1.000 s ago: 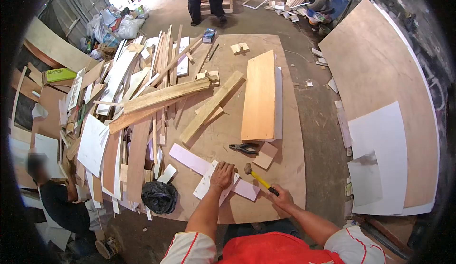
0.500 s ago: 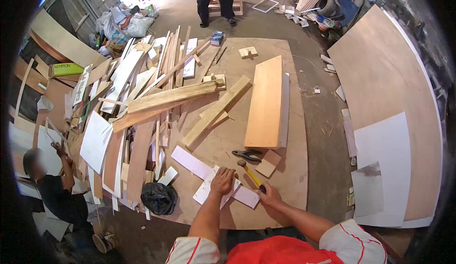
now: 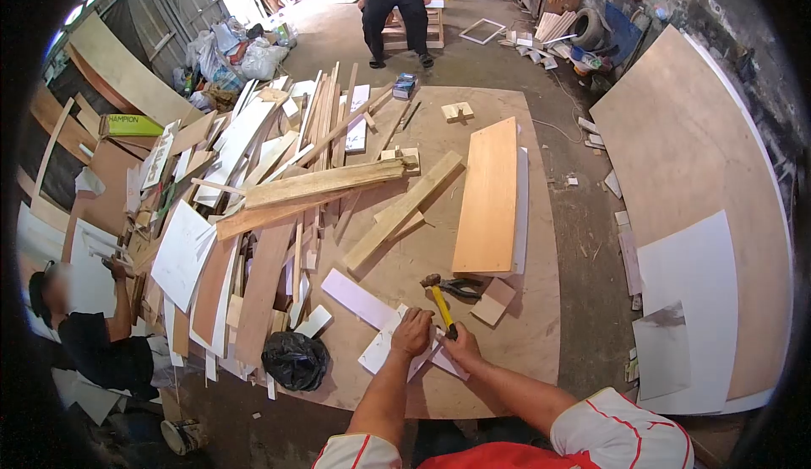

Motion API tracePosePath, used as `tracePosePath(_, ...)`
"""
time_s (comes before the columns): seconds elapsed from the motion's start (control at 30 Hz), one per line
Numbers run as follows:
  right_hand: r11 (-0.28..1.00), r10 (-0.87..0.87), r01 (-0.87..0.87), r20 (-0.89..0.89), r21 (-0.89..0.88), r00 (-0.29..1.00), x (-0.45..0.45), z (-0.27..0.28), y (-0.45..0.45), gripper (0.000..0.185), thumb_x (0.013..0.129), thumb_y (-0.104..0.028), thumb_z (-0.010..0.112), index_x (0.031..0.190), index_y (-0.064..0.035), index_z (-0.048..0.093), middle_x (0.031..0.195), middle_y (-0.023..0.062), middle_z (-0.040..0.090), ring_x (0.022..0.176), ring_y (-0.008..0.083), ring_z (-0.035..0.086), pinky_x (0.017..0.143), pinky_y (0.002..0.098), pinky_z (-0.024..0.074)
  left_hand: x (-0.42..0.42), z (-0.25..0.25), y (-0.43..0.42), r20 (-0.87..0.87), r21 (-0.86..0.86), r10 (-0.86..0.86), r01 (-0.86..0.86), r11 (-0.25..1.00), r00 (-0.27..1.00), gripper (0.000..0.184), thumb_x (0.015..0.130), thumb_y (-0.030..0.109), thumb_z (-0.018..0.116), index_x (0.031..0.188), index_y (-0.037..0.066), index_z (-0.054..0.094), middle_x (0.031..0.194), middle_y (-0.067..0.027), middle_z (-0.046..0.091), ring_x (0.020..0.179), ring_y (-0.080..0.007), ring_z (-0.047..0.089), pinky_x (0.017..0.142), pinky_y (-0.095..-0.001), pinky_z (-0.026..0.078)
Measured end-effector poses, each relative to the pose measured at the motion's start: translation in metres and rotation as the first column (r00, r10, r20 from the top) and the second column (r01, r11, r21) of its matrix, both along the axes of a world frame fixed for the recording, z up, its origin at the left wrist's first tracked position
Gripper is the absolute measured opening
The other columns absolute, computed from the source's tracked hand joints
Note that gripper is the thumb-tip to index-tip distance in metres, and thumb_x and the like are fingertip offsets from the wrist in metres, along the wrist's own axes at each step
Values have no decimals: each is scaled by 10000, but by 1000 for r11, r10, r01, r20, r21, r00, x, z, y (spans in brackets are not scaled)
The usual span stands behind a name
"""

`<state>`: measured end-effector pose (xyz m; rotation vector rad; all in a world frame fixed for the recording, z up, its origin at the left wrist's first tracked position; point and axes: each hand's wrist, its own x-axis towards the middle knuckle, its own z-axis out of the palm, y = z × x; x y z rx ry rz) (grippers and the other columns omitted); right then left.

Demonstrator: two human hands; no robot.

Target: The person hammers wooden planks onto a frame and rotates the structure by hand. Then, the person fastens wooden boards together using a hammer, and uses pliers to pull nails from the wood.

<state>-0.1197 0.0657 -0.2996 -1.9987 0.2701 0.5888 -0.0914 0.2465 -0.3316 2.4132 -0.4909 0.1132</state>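
Observation:
My right hand is closed round the black grip of a hammer with a yellow handle. The hammer's rusty head points away from me, above the table. My left hand rests on a white board, its fingers bent over it and pressed together. This board lies across a long pale pinkish strip, forming a cross shape. The strip's near end passes below my right hand. Any small thing under my left fingers is hidden. Pliers with black handles lie just beyond the hammer head, beside a small square wood block.
A wooden tabletop carries an orange-brown panel box, a timber beam and a black plastic bag. Scrap wood heaps up at left. One person is at left, another at the far end. Large sheets lean at right.
The hammer has swung to the left, its head now near the pliers, and my right hand has come closer to my left. The whole view has shifted slightly. My left hand stays on the board.

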Motion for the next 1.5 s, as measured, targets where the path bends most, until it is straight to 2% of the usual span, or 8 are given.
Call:
tracePosePath(0.47,963,-227,254,234,-93,945,-14,-46,23,421,786,-272,857,1026,-40,602,886,167,682,820,350,676,731,448,524,-38,14,23,95,-116,22,-11,993,995,338,884,45,676,1214,48,603,1226,-188,629,1177,-388,593,1033,-474,488)
tracePosePath(0.57,960,-227,250,170,-129,959,-18,-37,19,442,790,-262,854,1085,-37,612,977,188,711,938,376,694,807,463,532,-103,9,54,132,-93,516,-508,856,846,391,861,136,747,1203,10,606,1215,-219,624,1145,-418,599,1024,-512,449)
tracePosePath(0.67,955,-245,266,154,-135,957,-28,-29,12,466,792,-254,853,1136,-37,624,1006,194,721,976,381,701,836,460,537,-147,-7,70,-31,-37,907,-908,418,419,455,891,209,750,1245,-37,605,1211,-258,649,1155,-439,604,1037,-516,445)
tracePosePath(0.9,915,-341,382,255,-131,905,-62,-33,-19,376,802,-246,834,984,-29,587,842,171,660,775,349,639,710,450,500,-140,-31,55,-673,-335,545,-863,378,500,531,1015,338,656,1338,-79,585,1176,-238,705,1073,-290,689,929,-392,533)
tracePosePath(1.03,892,-341,399,264,-213,902,-77,-34,-29,378,806,-242,829,945,-22,555,802,176,642,748,352,629,684,457,486,-122,-17,49,-613,-271,564,-818,507,553,422,1000,360,670,1193,-13,713,1008,-190,741,866,-315,706,782,-416,544)
tracePosePath(1.23,901,-380,423,299,-92,875,-89,-47,-38,371,787,-246,843,925,-15,587,778,145,635,727,319,616,687,443,487,-80,-3,70,-216,157,708,-692,705,672,422,981,350,649,1300,75,675,1324,-181,663,1270,-393,570,1044,-465,451)
tracePosePath(1.33,878,-442,477,306,-46,843,-92,-51,-36,365,775,-239,850,931,-12,610,786,138,636,733,301,608,696,436,489,-40,-10,80,78,185,398,-406,895,914,424,1002,349,587,1380,164,633,1511,-131,542,1457,-391,397,1164,-531,334)
tracePosePath(1.5,834,-521,552,317,-8,792,-102,-47,-39,366,769,-228,857,945,-14,618,823,143,650,746,302,588,708,438,491,-8,-35,83,-124,467,151,-76,881,981,448,1045,418,465,1452,265,574,1616,-80,430,1514,-405,319,1181,-620,292)
